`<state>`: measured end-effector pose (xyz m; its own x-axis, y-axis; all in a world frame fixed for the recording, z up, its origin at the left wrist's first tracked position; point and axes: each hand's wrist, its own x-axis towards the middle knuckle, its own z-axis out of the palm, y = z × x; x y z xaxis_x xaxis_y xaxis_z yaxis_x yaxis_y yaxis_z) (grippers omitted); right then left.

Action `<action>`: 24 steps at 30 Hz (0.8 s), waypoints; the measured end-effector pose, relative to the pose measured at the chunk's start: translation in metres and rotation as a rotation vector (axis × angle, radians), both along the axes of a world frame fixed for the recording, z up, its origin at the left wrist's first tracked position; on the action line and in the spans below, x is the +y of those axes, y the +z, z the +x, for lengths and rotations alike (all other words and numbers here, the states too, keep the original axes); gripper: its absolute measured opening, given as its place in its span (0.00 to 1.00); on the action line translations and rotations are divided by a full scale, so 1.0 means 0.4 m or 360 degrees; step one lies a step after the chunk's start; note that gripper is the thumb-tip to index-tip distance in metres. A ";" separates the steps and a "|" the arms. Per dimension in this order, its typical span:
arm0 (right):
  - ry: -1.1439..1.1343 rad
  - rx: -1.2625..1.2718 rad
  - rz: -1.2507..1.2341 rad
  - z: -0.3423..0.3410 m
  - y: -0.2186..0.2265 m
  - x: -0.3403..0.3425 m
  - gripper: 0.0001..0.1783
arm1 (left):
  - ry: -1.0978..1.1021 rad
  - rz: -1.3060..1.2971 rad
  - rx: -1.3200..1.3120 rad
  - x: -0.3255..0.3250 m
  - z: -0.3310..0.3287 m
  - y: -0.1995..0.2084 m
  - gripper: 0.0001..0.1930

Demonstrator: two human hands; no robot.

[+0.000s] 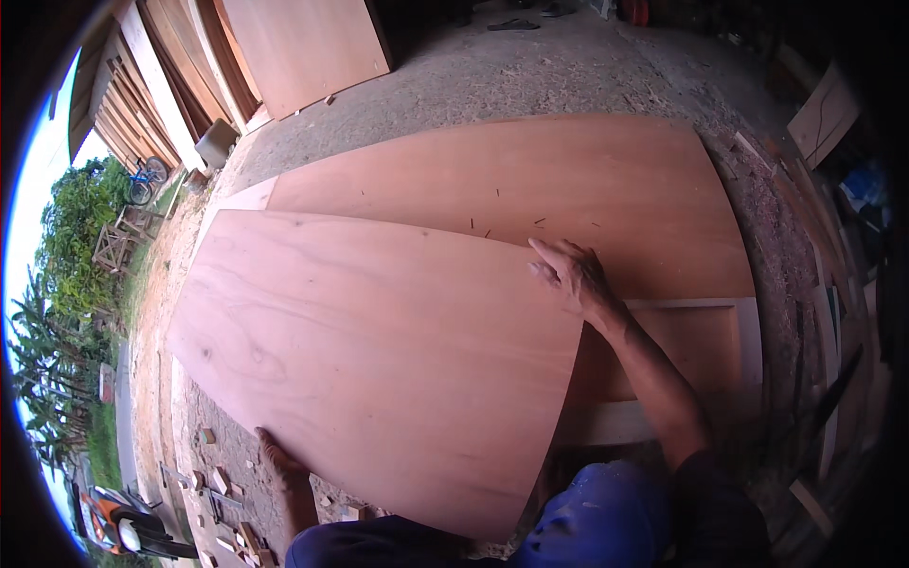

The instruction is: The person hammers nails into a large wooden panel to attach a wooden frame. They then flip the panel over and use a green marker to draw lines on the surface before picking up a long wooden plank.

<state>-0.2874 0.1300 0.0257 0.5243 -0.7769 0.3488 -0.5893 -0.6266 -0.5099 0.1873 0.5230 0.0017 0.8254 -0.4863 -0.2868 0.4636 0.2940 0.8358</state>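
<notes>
A thin plywood sheet [379, 341] lies askew over a second plywood panel [454, 170], which sits on a pale wooden frame [753, 350]. My left hand [280, 466] grips the near left edge of the top sheet, its other fingers partly hidden at the edge. Over the sheet's far right corner, my right hand [574, 273] rests with fingers spread and touching the surface. Several small nails [540, 222] are scattered on the panel beneath, just beyond that hand. Part of the frame's inside shows below my right forearm.
Wood offcuts and clamps [222, 492] lie on the ground at lower left, near an orange motorcycle [123, 525]. A plywood board [308, 52] stands upright at the back. Planks and scraps [819, 237] line the right side. My blue-clad knee [601, 516] is close to the sheet.
</notes>
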 end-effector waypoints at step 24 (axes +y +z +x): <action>-0.1192 -0.0369 0.0373 -0.232 -0.100 0.538 0.25 | -0.0360 0.0360 0.0522 0.103 0.013 -0.166 0.29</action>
